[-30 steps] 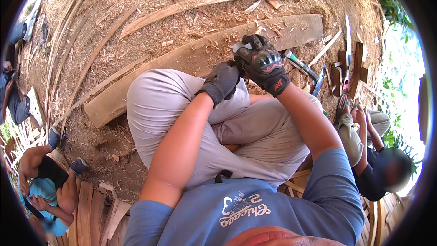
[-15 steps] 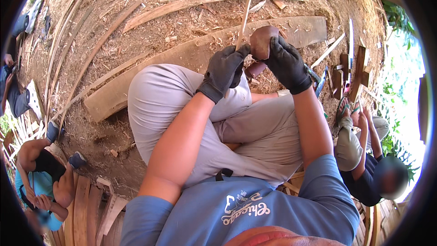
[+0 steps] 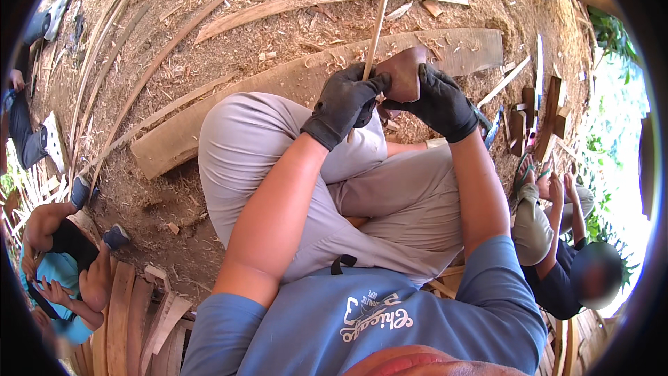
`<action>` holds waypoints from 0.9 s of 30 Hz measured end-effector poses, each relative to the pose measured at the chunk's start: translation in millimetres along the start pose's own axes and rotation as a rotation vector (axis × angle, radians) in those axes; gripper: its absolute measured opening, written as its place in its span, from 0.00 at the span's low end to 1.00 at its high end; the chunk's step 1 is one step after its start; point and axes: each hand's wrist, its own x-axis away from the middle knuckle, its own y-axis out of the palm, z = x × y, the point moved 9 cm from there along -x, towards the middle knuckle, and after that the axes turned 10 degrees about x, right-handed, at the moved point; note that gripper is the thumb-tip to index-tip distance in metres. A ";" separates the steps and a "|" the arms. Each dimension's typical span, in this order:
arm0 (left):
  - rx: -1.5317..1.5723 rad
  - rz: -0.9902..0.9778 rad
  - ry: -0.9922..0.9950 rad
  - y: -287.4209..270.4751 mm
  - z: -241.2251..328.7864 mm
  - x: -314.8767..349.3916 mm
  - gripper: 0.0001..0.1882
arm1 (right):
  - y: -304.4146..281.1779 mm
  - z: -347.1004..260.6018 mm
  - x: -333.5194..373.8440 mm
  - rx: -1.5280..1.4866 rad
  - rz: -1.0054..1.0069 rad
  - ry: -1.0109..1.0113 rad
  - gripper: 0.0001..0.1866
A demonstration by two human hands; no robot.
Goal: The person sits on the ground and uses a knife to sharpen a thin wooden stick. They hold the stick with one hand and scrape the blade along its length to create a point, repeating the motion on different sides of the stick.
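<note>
My left hand (image 3: 343,106), in a dark glove, is closed around a thin wooden stick (image 3: 378,24). The stick slants up and away from the fist, and a short end shows below it. In my right hand (image 3: 442,104), gloved too, a bent reddish-brown sheet of sandpaper (image 3: 403,75) is gripped at its right edge. The sheet's left side meets the fingertips of my left hand beside the stick. Both hands are above my crossed legs (image 3: 278,146); the sandpaper partly hides what lies below it.
A wide curved plank (image 3: 181,143) lies on the shaving-strewn ground in front of me, with a narrower curved strip (image 3: 327,1) beyond. Wood blocks (image 3: 550,115) stand at the right. One person (image 3: 557,237) sits at the right, another (image 3: 66,271) at the left.
The sandpaper has turned and come against my left fingers. The stick has shifted slightly right, and its lower end now shows under my left hand.
</note>
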 end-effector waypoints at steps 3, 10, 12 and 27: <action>-0.206 0.030 0.088 -1.0 2.8 -3.8 0.12 | -4.3 -3.3 -7.0 -0.465 0.008 0.038 0.31; -0.536 0.073 0.131 -3.0 7.4 -5.3 0.17 | 41.5 13.0 16.4 -1.651 -0.310 0.695 0.22; -0.605 0.080 0.163 -2.0 10.4 -5.4 0.18 | 38.2 10.3 14.3 -1.694 -0.325 0.647 0.20; -0.716 0.111 0.141 -24.9 -18.1 -19.4 0.19 | 13.7 64.1 -6.5 -0.479 0.016 0.684 0.18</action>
